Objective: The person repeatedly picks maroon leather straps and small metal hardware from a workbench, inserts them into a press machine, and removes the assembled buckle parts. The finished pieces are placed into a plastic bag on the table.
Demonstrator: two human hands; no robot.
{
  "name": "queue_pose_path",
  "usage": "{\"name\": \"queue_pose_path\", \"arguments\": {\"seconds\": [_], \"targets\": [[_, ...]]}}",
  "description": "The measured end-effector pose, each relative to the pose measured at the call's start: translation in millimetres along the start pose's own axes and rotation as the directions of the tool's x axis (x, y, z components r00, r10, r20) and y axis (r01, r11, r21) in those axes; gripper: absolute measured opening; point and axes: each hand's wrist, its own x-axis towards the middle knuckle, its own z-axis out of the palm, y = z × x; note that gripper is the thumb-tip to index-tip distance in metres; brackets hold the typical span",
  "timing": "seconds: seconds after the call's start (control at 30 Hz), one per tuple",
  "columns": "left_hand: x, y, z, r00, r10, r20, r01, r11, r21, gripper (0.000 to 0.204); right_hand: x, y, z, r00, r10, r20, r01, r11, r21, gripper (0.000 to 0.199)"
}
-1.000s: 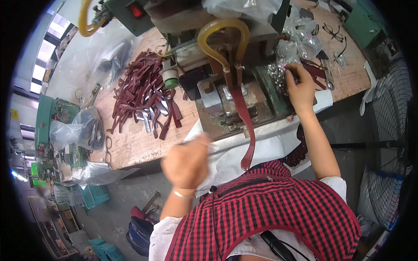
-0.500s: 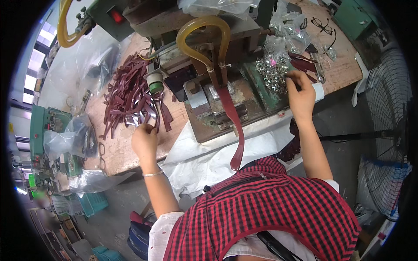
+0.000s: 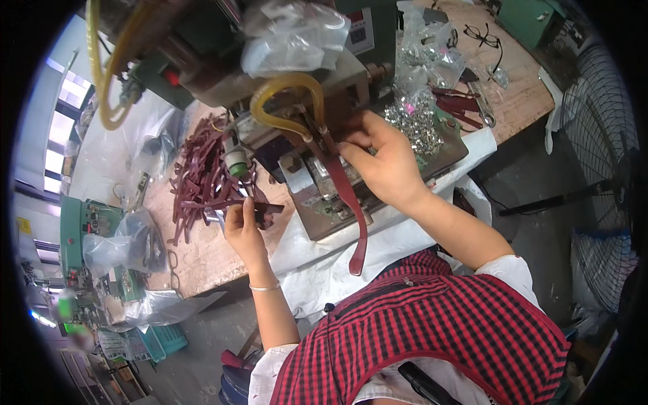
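Observation:
A maroon strip shaped like an eyeglass temple (image 3: 349,196) hangs from the press head (image 3: 327,143), its wide end under the tool and its narrow curved tip toward me. My right hand (image 3: 391,165) is at the press, fingers bent around the tool area and thumb beside the strip's top. What its fingertips hold, if anything, is hidden. On the left, my left hand (image 3: 246,229) pinches a similar strip (image 3: 270,208) between thumb and fingers, at the near edge of a heap of maroon strips (image 3: 196,182).
A pile of small shiny metal parts (image 3: 420,128) lies right of the press, with more maroon strips (image 3: 459,104) beyond. Eyeglasses (image 3: 482,35) rest at the far right. A yellow tube (image 3: 290,81) loops over the press. A fan (image 3: 597,169) stands at right.
My right hand has moved left from the metal parts to the press head. My left hand now has a strip lifted crosswise at the heap. The view has shifted slightly.

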Motion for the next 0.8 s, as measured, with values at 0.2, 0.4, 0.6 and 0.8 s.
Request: {"name": "queue_pose_path", "arguments": {"seconds": [0.2,0.4,0.6,0.8], "targets": [[-6.3,54.8,39.3,0.943,0.32,-0.088,-0.324,0.946,-0.034,0.013,-1.6,-8.4,-1.5,1.0,0.027,-0.01,-0.027,1.0,-0.008,0.032],[-37.1,121.6,68.4,0.673,0.74,0.019,-0.736,0.672,-0.077,0.013,0.9,-49.9,5.6,0.961,0.26,0.093,-0.268,0.958,0.099,0.044],[-52.5,125.3,86.3,0.343,0.775,0.531,-0.938,0.259,0.229,0.023,-8.9,-73.8,-3.7,0.899,0.334,0.284,-0.38,0.917,0.123,0.065],[-47.3,129.7,91.9,0.728,0.678,0.106,-0.675,0.735,-0.062,0.008,-6.0,-53.2,-4.8,0.959,0.217,0.182,-0.25,0.951,0.184,0.059]]}}
